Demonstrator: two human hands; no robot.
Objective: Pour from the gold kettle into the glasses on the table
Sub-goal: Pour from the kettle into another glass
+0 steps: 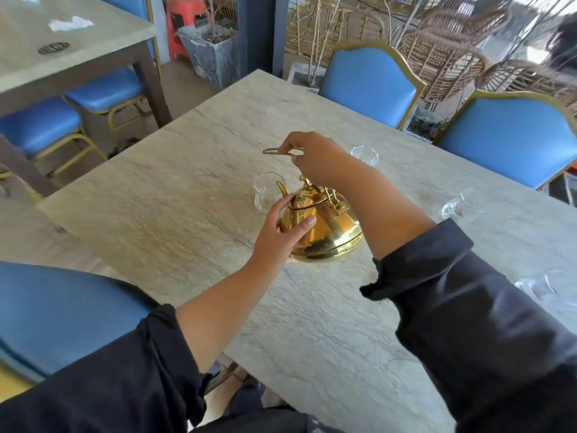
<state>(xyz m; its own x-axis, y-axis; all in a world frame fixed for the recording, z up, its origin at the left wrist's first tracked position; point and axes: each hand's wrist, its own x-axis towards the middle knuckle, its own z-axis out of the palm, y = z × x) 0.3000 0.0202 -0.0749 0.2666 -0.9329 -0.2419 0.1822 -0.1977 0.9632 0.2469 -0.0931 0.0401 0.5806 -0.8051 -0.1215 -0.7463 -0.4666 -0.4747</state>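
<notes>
The gold kettle (324,226) is in the middle of the stone table (162,210), tilted with its spout toward a clear glass (267,192) just beyond it. My right hand (315,154) holds the kettle's wire handle (276,151) from above. My left hand (281,232) cups the kettle's left side and base. A second glass (364,155) stands behind my right hand. A third glass (459,206) is at the right, and a fourth glass (537,284) sits near the right edge. I cannot tell whether liquid is flowing.
Two blue gold-framed chairs (371,82) (512,135) stand at the far side. Another blue chair (62,314) is at my near left. A second table (62,42) with blue seats stands at the upper left, with a grey planter (212,54) behind.
</notes>
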